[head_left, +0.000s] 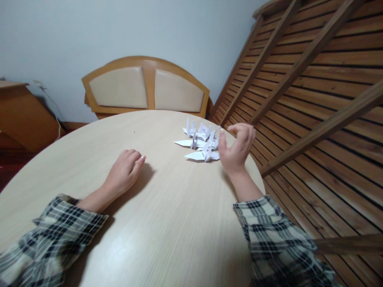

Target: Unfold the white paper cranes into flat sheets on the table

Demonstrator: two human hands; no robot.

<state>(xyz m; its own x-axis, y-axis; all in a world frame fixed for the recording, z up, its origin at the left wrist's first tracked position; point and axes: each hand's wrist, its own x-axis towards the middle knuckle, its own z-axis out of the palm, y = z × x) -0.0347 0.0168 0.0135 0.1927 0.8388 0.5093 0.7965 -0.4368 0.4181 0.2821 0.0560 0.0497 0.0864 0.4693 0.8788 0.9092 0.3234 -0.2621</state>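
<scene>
Several white folded paper cranes (206, 153) stand in a tight cluster on the round table, towards its far right side. Right beside the cluster is my right hand (237, 149), its thumb and curved fingers apart and the thumb close to the nearest cranes. Whether the thumb touches the paper I cannot tell. My left hand (125, 169) rests at the left of the table, well away from the cranes, with its fingers curled in and no object showing in it. The undersides of those fingers are hidden.
The pale round wooden table (167, 223) fills the foreground. Beyond it stands a wooden headboard (151, 87) with cream panels against the wall. A slatted wooden frame (317, 99) leans along the right edge. At far left are a brown cabinet (20, 107) and a white cable (55, 111).
</scene>
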